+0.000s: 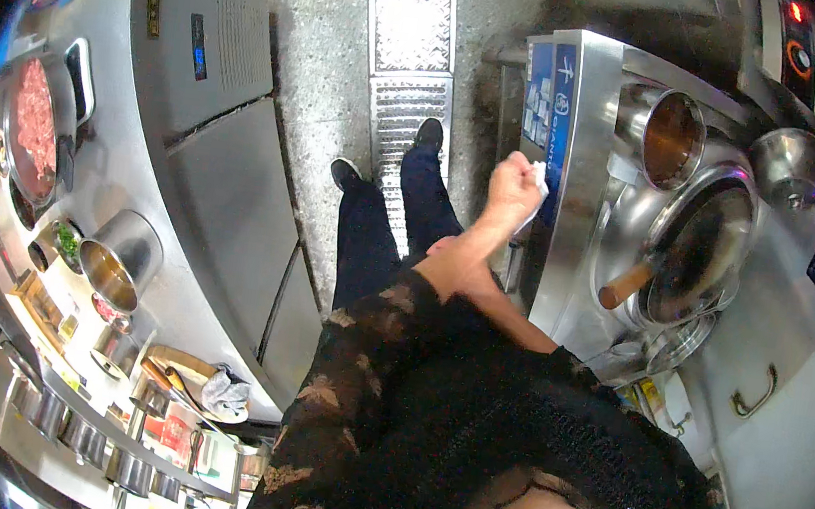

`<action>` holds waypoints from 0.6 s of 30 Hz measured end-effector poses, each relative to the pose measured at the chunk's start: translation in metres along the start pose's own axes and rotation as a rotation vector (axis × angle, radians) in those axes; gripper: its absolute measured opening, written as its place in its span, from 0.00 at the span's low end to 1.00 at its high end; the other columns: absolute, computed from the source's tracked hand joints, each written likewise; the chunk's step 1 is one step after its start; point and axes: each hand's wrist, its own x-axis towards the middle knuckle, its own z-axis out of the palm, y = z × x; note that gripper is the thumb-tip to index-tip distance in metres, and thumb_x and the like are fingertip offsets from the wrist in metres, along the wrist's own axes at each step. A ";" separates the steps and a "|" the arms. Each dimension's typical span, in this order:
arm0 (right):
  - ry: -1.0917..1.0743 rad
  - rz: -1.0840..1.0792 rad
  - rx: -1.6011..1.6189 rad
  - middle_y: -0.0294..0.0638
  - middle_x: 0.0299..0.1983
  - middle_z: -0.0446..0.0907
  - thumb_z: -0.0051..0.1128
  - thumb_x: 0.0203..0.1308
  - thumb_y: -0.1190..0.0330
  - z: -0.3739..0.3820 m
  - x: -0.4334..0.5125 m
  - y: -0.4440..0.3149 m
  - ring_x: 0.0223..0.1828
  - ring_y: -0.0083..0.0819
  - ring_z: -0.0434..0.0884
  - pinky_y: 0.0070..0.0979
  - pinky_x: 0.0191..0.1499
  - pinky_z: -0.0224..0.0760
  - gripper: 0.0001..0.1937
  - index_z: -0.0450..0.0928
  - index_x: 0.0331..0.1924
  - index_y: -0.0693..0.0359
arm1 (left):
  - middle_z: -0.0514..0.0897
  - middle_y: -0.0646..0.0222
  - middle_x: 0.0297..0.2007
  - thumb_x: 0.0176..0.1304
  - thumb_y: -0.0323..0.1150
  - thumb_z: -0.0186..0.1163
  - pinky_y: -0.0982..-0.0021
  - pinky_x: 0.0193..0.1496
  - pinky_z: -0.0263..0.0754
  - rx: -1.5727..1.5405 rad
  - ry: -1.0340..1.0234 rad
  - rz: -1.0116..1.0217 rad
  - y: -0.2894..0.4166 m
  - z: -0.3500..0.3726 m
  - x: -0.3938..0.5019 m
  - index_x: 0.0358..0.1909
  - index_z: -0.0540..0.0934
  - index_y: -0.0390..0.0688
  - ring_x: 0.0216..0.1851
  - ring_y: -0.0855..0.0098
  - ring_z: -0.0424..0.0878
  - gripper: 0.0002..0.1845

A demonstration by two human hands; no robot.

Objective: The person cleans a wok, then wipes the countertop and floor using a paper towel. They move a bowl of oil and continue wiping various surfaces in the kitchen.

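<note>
My left hand [516, 191] reaches forward, fingers curled around a white cloth or paper [538, 183], near the front of the steel cooking counter [576, 161]. My right forearm passes beneath my left forearm. A small part of my right hand [442, 246] shows beside the left forearm; the rest is hidden. On the counter to the right, a wooden-handled wok [706, 243] sits beside a steel pot of brown liquid [673, 141] and a steel bowl [792, 164].
At left, a steel refrigerated counter [217, 135] carries a large pan of raw meat [36, 122], a steel pot [111, 273], chopped greens [67, 241] and a round wooden board [184, 365] with a grey cloth [226, 394]. A metal floor grate [413, 104] runs between the counters.
</note>
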 end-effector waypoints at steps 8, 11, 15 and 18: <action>0.635 0.005 0.470 0.31 0.31 0.77 0.56 0.71 0.71 -0.091 0.012 -0.185 0.27 0.15 0.74 0.17 0.30 0.70 0.05 0.79 0.45 0.63 | 0.82 0.65 0.37 0.72 0.38 0.53 0.70 0.34 0.76 -1.268 -0.335 -0.472 0.087 -0.120 0.024 0.49 0.77 0.39 0.33 0.69 0.79 0.14; 0.706 -0.338 0.172 0.34 0.44 0.74 0.64 0.62 0.78 -0.104 0.022 -0.212 0.36 0.18 0.74 0.17 0.37 0.71 0.17 0.76 0.55 0.62 | 0.82 0.64 0.38 0.71 0.36 0.53 0.69 0.37 0.79 -1.286 -0.277 -0.454 0.084 -0.135 0.024 0.48 0.78 0.38 0.35 0.67 0.81 0.13; 0.650 -0.452 -0.054 0.39 0.44 0.73 0.68 0.55 0.79 -0.105 0.039 -0.235 0.36 0.22 0.76 0.19 0.35 0.71 0.16 0.82 0.49 0.62 | 0.83 0.66 0.38 0.72 0.35 0.51 0.67 0.40 0.80 -1.129 -0.198 -0.401 0.089 -0.132 0.011 0.48 0.78 0.38 0.38 0.68 0.83 0.12; 0.667 -0.437 0.022 0.39 0.40 0.73 0.65 0.58 0.77 -0.106 0.047 -0.214 0.28 0.23 0.72 0.21 0.32 0.69 0.10 0.81 0.44 0.64 | 0.85 0.68 0.38 0.75 0.36 0.49 0.65 0.45 0.81 -1.130 -0.058 -0.374 0.088 -0.121 0.001 0.49 0.78 0.39 0.40 0.70 0.84 0.14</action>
